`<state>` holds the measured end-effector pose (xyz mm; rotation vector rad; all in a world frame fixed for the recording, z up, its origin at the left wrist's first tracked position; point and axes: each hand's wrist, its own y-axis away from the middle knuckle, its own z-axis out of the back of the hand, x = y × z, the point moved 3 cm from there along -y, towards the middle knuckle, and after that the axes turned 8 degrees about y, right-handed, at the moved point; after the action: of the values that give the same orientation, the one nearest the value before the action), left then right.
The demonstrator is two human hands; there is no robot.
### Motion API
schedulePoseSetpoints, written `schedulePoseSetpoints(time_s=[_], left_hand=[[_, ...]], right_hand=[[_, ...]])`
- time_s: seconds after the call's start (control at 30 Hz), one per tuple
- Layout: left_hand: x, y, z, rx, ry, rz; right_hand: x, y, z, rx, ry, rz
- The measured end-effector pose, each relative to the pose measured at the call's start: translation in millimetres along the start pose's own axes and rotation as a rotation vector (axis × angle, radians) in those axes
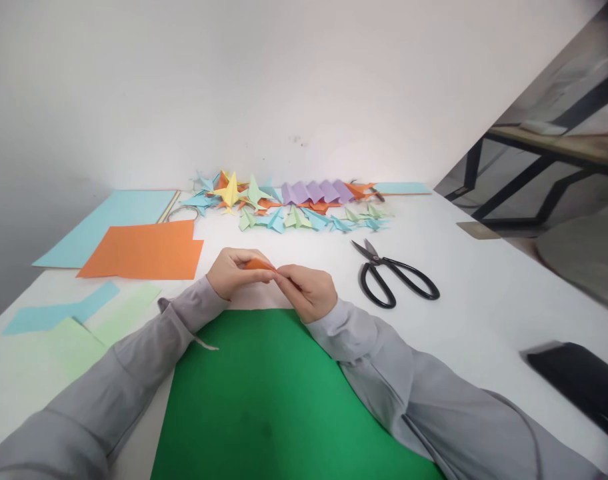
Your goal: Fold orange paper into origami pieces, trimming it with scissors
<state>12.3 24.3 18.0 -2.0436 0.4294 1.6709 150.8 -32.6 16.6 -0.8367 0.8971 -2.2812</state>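
Between my two hands is a small piece of folded orange paper point(259, 265), mostly hidden by the fingers. My left hand point(237, 270) is closed around its left side. With thumb and fingertips pressed together, my right hand point(307, 288) pinches its right end. Both hands are raised just beyond the far edge of a large green sheet point(264, 393). To the right of my right hand, black-handled scissors point(384, 267) lie on the table with their blades apart. Left of my left hand rest flat orange sheets point(144, 252).
Folded paper figures point(231, 192) in several colours line the wall, with a pleated purple paper point(317, 192) among them. Blue sheets point(109, 217) and pale green paper point(74, 343) lie on the left. A black object point(579, 383) sits at the table's right edge.
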Motion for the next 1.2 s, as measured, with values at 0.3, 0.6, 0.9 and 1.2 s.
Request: schedulePoseSetpoints(time_s=[0.3, 0.6, 0.9, 1.2], left_hand=[[0.8, 1.5, -0.2, 0.031, -0.094, -0.077], [5.3, 1.9, 1.5, -0.015, -0.003, -0.009], [4.4, -0.6, 3.7, -0.098, 0.188, 0.155], [0.0, -0.9, 1.4, -0.028, -0.049, -0.039]], right_hand=[[0.3, 0.7, -2.1, 0.023, -0.010, 0.000], [-3.0, 0.1, -3.3, 0.024, -0.039, -0.056], [-4.1, -0.4, -3.1, 0.029, -0.138, -0.128], [-1.6, 1.2, -3.9, -0.036, -0.013, -0.038]])
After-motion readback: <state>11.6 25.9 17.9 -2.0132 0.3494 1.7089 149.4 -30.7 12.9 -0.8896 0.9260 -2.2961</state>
